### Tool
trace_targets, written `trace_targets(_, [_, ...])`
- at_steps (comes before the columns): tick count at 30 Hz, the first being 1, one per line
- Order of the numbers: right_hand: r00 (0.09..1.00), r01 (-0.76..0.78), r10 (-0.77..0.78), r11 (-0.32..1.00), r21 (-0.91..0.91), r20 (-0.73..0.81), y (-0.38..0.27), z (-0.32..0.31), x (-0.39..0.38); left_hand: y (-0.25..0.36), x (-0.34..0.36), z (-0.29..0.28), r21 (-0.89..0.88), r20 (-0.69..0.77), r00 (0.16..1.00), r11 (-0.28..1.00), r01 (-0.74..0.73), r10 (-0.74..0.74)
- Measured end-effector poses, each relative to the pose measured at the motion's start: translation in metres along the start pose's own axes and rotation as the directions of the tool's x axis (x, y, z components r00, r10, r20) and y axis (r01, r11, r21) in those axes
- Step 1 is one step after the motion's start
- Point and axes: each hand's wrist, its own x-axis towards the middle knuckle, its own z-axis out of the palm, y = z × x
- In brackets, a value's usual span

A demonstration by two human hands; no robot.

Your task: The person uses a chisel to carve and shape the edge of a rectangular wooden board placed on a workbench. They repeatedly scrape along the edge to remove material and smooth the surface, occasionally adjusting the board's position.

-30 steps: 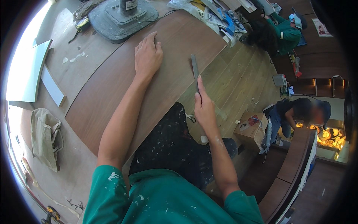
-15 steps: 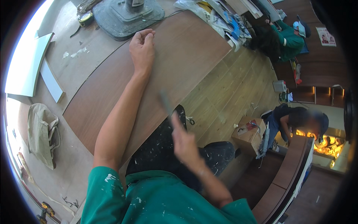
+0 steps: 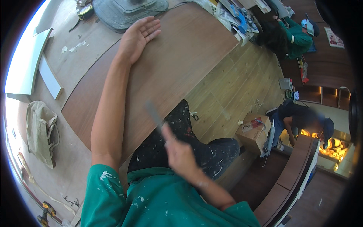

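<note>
A brown wood-grain panel (image 3: 177,49) lies in front of me, its near right edge passing over my legs. My left hand (image 3: 137,39) rests side-on on the panel, its fingers stretched and slightly apart, with nothing in it. The left forearm lies along the panel too. My right hand (image 3: 179,153) is wrapped round the end of a flat grey file-like tool (image 3: 153,113). The tool points up and left over the panel's near edge; motion blurs it, so I cannot tell whether it touches the edge.
Beyond the panel stands a grey pedestal base (image 3: 128,15), with a tape measure (image 3: 85,12) left of it. White boards (image 3: 30,64) and a beige cloth bag (image 3: 41,132) lie left. A cardboard box (image 3: 254,132) stands right, near a crouching person (image 3: 298,117); another person works farther back.
My left hand has shifted left and its curled fingers have straightened out. My right hand has moved left and slightly down with the tool along the panel's edge.
</note>
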Motion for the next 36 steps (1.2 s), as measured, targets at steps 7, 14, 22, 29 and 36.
trace_targets(7, [1.000, -0.023, 0.023, 0.999, -0.047, 0.006, 0.001, -0.013, 0.008, -0.002, 0.003, 0.003, 0.000, 0.038, 0.999, 1.000, 0.015, -0.015])
trace_targets(14, [0.920, -0.346, 0.312, 0.931, -0.118, -0.237, 0.040, -0.107, 0.118, -0.002, 0.006, 0.007, 0.044, 0.047, 0.999, 0.999, -0.003, 0.001])
trace_targets(22, [0.997, 0.042, -0.048, 0.994, -0.106, -0.054, 0.026, -0.037, 0.034, 0.000, 0.001, 0.000, 0.063, 0.010, 1.000, 0.998, 0.003, -0.004])
trace_targets(29, [0.848, -0.217, 0.183, 0.976, -0.012, -0.497, 0.138, -0.183, 0.179, -0.016, 0.010, 0.012, 0.179, 0.000, 0.999, 0.983, -0.046, 0.047])
trace_targets(36, [0.674, -0.017, 0.606, 0.583, 0.812, -0.421, 0.191, -0.212, 0.071, -0.033, -0.136, 0.044, 0.886, 0.413, 0.910, -0.212, -0.413, -0.048])
